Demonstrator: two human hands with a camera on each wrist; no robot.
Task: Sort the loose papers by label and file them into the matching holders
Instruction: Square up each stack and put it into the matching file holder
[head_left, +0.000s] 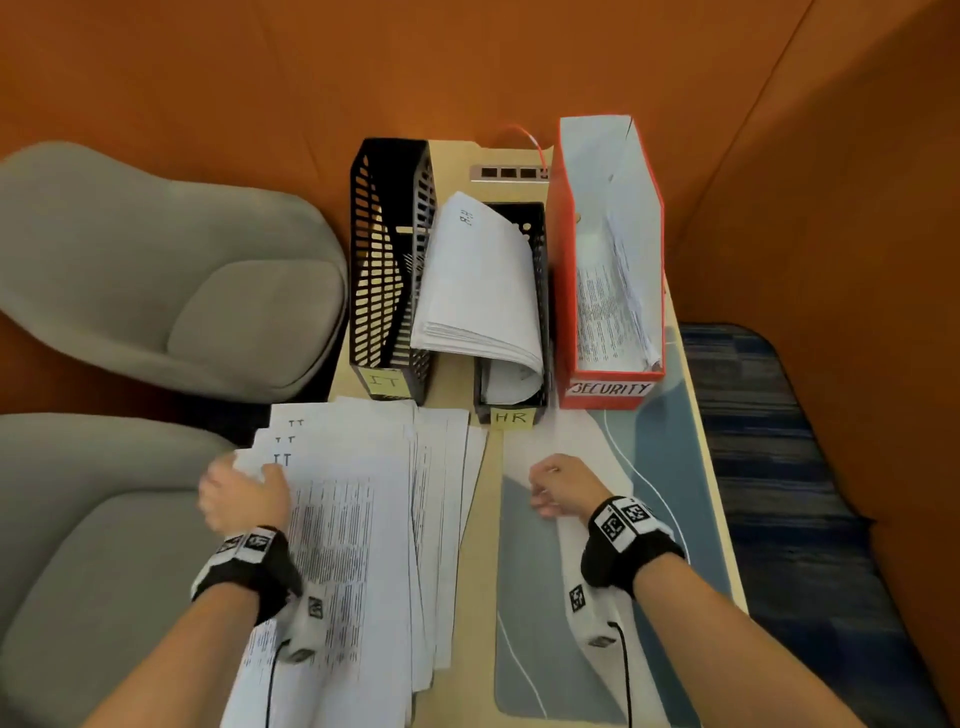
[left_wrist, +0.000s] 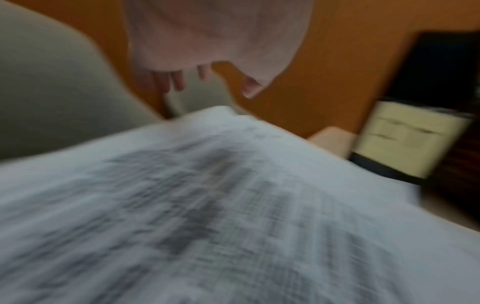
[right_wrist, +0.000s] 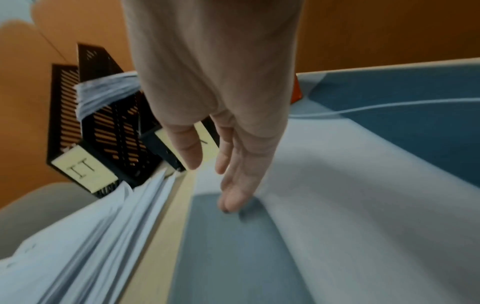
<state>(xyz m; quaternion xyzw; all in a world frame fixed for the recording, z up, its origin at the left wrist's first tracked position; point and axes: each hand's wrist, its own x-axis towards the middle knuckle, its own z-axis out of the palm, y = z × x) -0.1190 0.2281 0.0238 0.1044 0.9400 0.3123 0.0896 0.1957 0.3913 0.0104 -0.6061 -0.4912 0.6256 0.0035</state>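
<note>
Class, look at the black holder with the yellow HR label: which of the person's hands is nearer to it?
Right. The right hand is just in front of the HR holder, slightly to its right; the left hand is farther off to the left, on the IT papers.

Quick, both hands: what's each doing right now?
Left hand: open, fingers on the IT papers.
Right hand: open, holding nothing.
</note>
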